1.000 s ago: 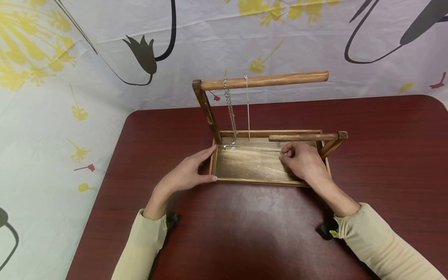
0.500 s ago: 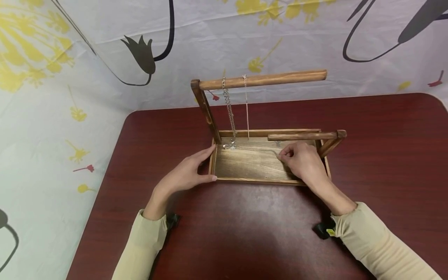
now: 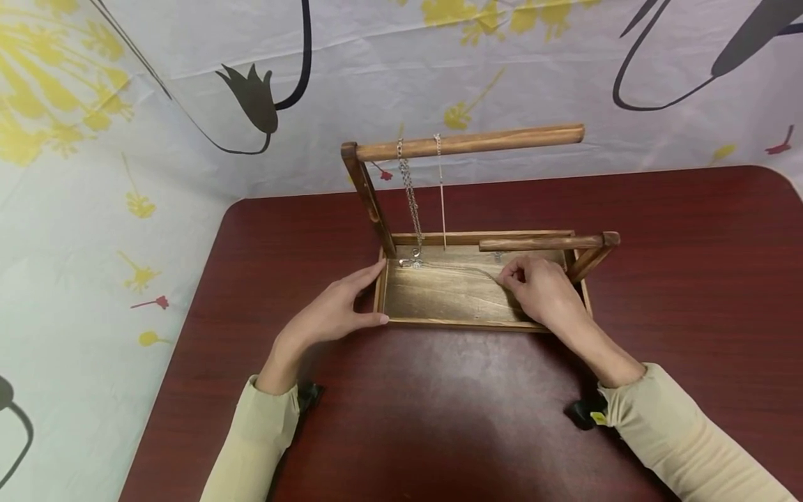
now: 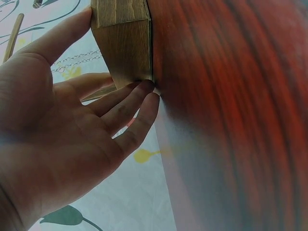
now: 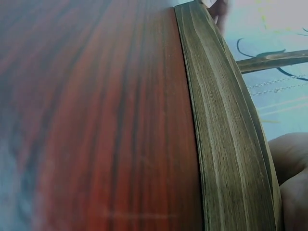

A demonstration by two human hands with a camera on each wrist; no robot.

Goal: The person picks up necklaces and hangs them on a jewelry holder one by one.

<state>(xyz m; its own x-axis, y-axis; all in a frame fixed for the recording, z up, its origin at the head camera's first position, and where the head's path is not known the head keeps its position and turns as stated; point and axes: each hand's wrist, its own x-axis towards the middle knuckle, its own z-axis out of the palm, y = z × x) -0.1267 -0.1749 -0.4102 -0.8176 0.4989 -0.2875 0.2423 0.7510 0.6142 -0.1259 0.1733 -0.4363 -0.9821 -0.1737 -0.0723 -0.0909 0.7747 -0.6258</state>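
A wooden jewelry stand (image 3: 433,300) with a shallow tray base sits on the table. My right hand (image 3: 546,289) is over the tray's right part, thumb and forefinger pinching the end of a thin necklace chain (image 3: 464,269). From those fingers the chain runs left along the tray floor to a small silver cluster (image 3: 410,263). My left hand (image 3: 332,310) touches the tray's left end, with the thumb at the front corner and the fingers along the side. In the left wrist view, the left hand's fingers (image 4: 122,108) are extended against the wooden end.
A silver chain necklace (image 3: 410,195) and a thinner one (image 3: 442,202) hang from the stand's upper bar (image 3: 502,141). A lower bar (image 3: 539,244) extends above my right hand. The dark red table (image 3: 439,404) meets a patterned cloth (image 3: 351,84) behind.
The right fingers have closed in on the chain's end, and the chain now slopes up to them instead of lying in a straight line. The left hand stays in place.
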